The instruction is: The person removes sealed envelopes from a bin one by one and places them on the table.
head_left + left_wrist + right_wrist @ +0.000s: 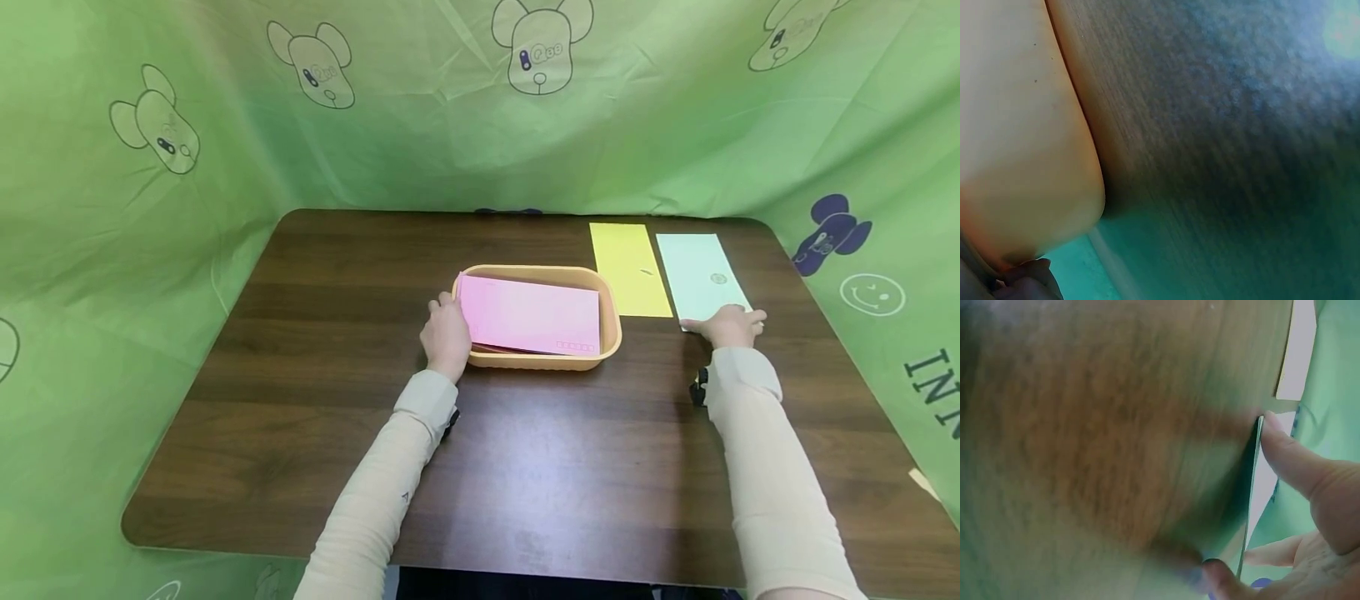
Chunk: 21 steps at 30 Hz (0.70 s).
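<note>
A peach plastic basket [540,362] stands near the middle of the table, a pink envelope [528,317] lying on top inside it. My left hand [446,337] grips the basket's left end; in the left wrist view its fingers [1032,281] curl at the end of the basket wall [1029,125]. Off to the right, my right hand [729,327] holds the near end of a light blue envelope [701,271] across its width. The right wrist view shows the thumb at one corner, fingers at the opposite side, and that end tilted up off the wood.
Left of the light blue envelope lies a yellow envelope [632,271], behind the basket's right end. The dark wooden table [315,400] has rounded corners. Green printed curtains [420,125] hang along its back and sides. Darker edges show under the pink envelope.
</note>
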Each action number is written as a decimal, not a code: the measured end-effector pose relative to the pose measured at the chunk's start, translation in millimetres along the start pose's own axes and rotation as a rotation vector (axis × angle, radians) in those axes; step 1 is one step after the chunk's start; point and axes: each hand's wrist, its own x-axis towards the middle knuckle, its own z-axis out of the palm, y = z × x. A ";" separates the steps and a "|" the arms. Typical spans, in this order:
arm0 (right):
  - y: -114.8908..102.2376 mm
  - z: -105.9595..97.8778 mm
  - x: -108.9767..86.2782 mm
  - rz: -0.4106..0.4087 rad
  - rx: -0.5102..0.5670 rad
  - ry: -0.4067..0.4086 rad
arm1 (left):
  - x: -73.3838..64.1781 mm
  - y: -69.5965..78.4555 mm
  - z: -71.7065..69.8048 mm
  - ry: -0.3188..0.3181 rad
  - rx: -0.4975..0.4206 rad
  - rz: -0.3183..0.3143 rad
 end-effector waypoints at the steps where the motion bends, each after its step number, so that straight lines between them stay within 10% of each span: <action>1: -0.8 0.7 -0.6 -0.002 -0.016 0.006 | 0.2 0.1 0.1 -0.001 0.002 -0.001; 21: 3.4 11.0 6.0 -0.021 -0.108 0.028 | 2.2 0.3 3.6 -0.016 0.008 -0.014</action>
